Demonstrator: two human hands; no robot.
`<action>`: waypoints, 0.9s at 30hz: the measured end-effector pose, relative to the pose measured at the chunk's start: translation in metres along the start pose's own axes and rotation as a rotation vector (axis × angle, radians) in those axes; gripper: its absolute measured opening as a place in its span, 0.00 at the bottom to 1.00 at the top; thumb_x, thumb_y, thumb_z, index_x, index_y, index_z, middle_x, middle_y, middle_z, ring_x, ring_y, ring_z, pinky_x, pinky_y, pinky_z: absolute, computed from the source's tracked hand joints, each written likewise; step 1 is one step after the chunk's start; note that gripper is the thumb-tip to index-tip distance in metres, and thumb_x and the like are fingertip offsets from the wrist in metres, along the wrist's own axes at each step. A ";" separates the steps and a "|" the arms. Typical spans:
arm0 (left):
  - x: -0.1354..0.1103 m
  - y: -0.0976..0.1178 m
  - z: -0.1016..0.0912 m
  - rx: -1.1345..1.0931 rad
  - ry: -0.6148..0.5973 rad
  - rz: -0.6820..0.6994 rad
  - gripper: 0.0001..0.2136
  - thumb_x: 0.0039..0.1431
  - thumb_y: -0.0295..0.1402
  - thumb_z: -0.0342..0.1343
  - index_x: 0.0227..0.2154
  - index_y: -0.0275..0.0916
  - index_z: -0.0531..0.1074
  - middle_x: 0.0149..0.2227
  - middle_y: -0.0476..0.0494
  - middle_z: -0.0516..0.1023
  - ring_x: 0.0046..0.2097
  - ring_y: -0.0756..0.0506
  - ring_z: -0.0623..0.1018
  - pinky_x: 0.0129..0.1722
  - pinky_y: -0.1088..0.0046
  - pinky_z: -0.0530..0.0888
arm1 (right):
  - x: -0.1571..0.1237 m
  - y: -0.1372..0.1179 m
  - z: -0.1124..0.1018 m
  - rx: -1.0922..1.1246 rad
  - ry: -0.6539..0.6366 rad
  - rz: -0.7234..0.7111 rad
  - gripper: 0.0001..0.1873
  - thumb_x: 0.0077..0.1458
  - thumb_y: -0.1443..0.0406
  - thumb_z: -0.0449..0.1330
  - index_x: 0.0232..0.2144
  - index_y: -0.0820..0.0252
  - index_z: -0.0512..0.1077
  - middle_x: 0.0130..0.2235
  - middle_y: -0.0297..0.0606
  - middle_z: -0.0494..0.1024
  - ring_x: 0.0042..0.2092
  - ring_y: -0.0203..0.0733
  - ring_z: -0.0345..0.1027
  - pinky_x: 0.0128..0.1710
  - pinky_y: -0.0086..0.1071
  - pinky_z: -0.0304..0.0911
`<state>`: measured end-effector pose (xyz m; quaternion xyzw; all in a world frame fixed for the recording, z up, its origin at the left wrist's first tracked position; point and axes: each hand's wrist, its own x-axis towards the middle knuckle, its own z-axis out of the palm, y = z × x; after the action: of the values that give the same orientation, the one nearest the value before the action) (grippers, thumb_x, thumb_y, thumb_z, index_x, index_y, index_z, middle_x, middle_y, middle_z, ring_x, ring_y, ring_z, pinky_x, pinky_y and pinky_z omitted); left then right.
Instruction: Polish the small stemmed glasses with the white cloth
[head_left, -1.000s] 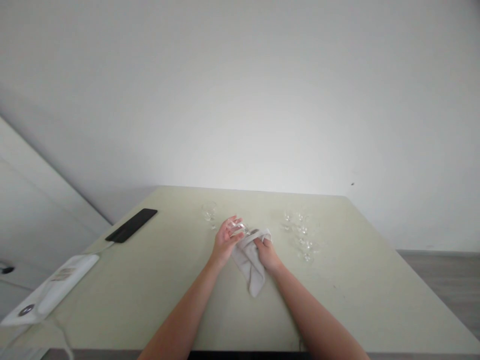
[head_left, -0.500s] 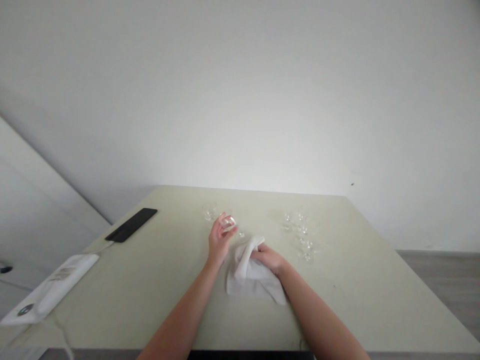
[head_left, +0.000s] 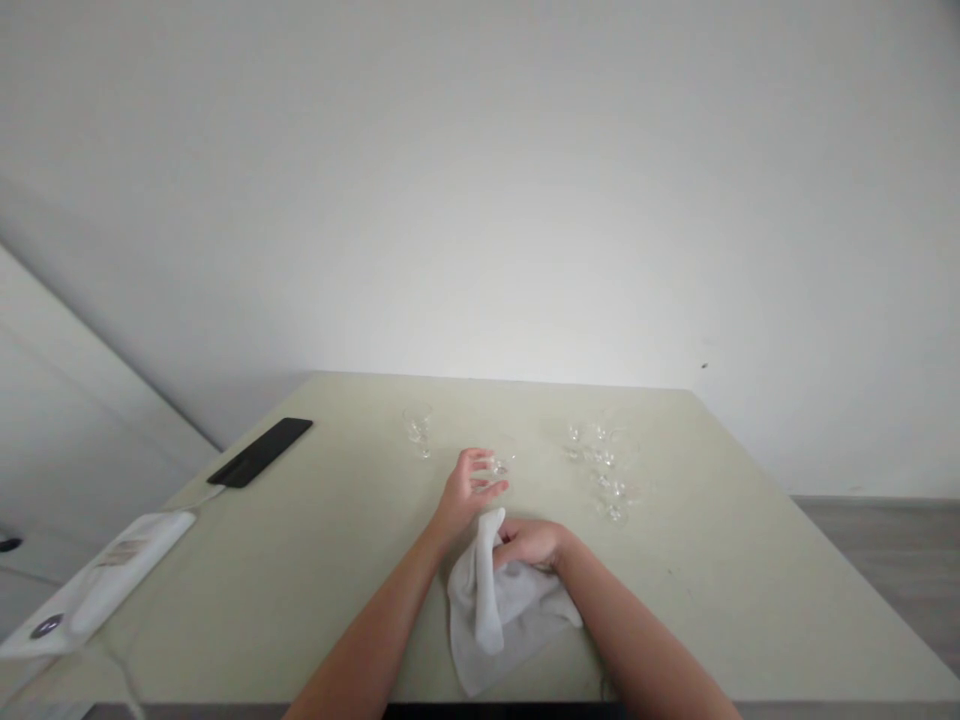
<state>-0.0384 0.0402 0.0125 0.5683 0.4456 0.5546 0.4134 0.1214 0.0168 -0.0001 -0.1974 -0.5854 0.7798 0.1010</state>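
My left hand (head_left: 472, 487) is turned sideways with its fingers and thumb apart. Its fingertips are right beside a small clear glass (head_left: 501, 466); whether they touch it I cannot tell. In my right hand (head_left: 531, 543) is a bunched white cloth (head_left: 487, 610), with the fingers tucked into its folds and the loose part spread towards me on the table. Another clear stemmed glass (head_left: 418, 427) stands further back on the left. On the right, several clear glasses (head_left: 602, 455) stand close together in a group.
A black flat object (head_left: 261, 453) lies near the table's left edge. Closer to me is a white power strip or similar device (head_left: 101, 575) with a cable. The pale table (head_left: 720, 600) meets a white wall (head_left: 510, 200) at the back.
My left hand, which had a glass between its fingers, has moved right and towards me, and its fingers are now apart. My right hand has drawn the cloth slightly nearer to me.
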 end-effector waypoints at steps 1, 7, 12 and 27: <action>0.000 -0.003 -0.002 0.081 0.003 0.005 0.21 0.41 0.36 0.68 0.40 0.42 0.70 0.44 0.42 0.75 0.44 0.43 0.74 0.42 0.67 0.72 | 0.000 0.000 0.000 -0.006 -0.001 0.007 0.15 0.46 0.59 0.68 0.32 0.65 0.78 0.29 0.34 0.76 0.30 0.36 0.69 0.34 0.29 0.66; 0.006 -0.014 -0.006 0.480 -0.296 0.175 0.05 0.49 0.37 0.61 0.27 0.42 0.76 0.36 0.43 0.77 0.43 0.40 0.73 0.51 0.60 0.66 | -0.001 -0.004 -0.001 -0.076 -0.019 -0.040 0.10 0.47 0.61 0.66 0.30 0.64 0.78 0.29 0.32 0.76 0.33 0.35 0.68 0.38 0.28 0.63; 0.012 -0.026 0.000 0.464 -0.505 0.270 0.14 0.55 0.38 0.58 0.44 0.48 0.77 0.52 0.44 0.76 0.56 0.40 0.69 0.60 0.60 0.60 | -0.001 -0.005 -0.002 -0.139 -0.073 -0.035 0.10 0.46 0.61 0.66 0.30 0.64 0.77 0.29 0.31 0.75 0.35 0.36 0.67 0.40 0.28 0.62; 0.016 -0.032 0.039 0.639 -0.726 0.422 0.20 0.58 0.35 0.55 0.53 0.54 0.70 0.59 0.49 0.70 0.61 0.41 0.64 0.61 0.61 0.54 | -0.002 -0.019 0.006 -0.258 -0.132 -0.053 0.19 0.41 0.51 0.69 0.28 0.58 0.75 0.26 0.30 0.76 0.35 0.43 0.71 0.43 0.34 0.65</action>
<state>-0.0007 0.0656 -0.0162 0.8990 0.2965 0.2295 0.2266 0.1193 0.0166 0.0200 -0.1416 -0.6912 0.7064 0.0568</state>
